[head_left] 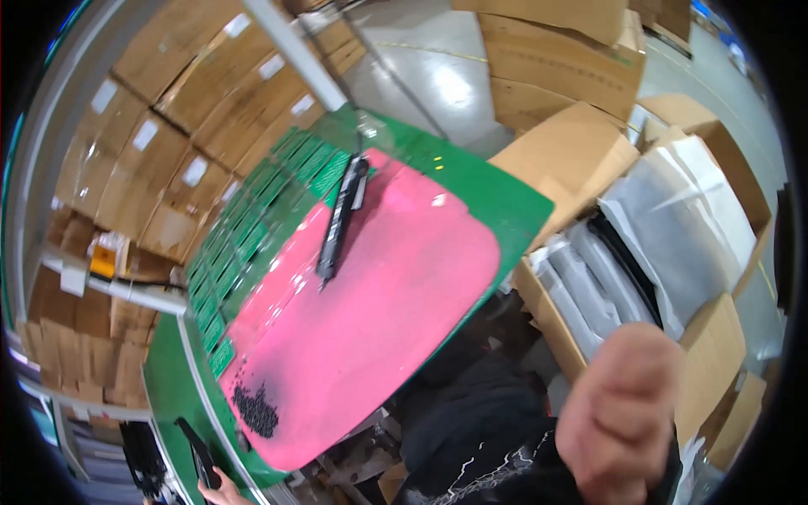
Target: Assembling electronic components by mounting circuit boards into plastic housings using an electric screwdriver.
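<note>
Far to the left of the raised right hand (pixel 621 412), stacked brown cardboard cartons (pixel 181 109) with white labels rise behind the bench (pixel 497 189), whose green top is mostly covered by a smooth pink mat (pixel 387 311). Rows of small green circuit boards (pixel 252 231) line the mat's left edge, and a heap of tiny black screws (pixel 255 410) lies near its lower corner. A long, slim black tool (pixel 339 219) rests on the mat, well up and left of the hand. The right hand is curled into a closed fist, blurred; whether it holds anything cannot be told. Just above and right of it, an open carton holds grey plastic-wrapped packs (pixel 648 244). The left hand is out of sight.
</note>
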Available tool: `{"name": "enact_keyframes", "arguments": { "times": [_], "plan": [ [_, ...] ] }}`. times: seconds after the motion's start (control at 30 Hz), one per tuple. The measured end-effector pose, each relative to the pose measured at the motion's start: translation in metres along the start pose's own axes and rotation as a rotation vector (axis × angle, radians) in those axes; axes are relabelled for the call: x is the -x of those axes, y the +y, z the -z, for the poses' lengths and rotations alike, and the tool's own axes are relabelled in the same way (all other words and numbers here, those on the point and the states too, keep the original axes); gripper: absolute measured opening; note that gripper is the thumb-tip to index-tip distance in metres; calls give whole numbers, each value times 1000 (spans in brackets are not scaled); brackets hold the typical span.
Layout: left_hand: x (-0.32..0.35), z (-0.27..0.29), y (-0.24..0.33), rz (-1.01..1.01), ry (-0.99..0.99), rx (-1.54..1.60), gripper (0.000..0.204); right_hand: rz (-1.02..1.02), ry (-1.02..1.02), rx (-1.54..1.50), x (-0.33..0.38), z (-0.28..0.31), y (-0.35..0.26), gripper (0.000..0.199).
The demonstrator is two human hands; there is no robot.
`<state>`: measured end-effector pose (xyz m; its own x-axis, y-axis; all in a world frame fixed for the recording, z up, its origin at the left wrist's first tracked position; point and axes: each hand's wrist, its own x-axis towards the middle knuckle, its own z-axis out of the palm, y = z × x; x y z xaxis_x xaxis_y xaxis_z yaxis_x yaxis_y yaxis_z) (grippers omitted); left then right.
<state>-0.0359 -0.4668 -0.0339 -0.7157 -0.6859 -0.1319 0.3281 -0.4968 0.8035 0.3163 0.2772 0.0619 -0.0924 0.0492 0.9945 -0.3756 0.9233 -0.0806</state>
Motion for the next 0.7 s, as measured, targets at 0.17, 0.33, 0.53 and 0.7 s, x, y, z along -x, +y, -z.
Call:
{"name": "enact_keyframes", "arguments": {
  "times": [0.17,0.33,0.53,0.7],
  "plan": [
    [40,-41,-60,-374,-388,-620,34,-518,-400,679,132,82,93,32],
    [86,-58,-47,-1988,-615,-1230,47,-1194,-555,1363,340,208,110,67],
    [50,-94,-77,-987,-798,-644,43,-2008,-729,1158,444,258,73,67],
    [188,-184,-72,-390,-568,-510,45,-1421,-565,1334,444,249,97,61]
  ]
}}
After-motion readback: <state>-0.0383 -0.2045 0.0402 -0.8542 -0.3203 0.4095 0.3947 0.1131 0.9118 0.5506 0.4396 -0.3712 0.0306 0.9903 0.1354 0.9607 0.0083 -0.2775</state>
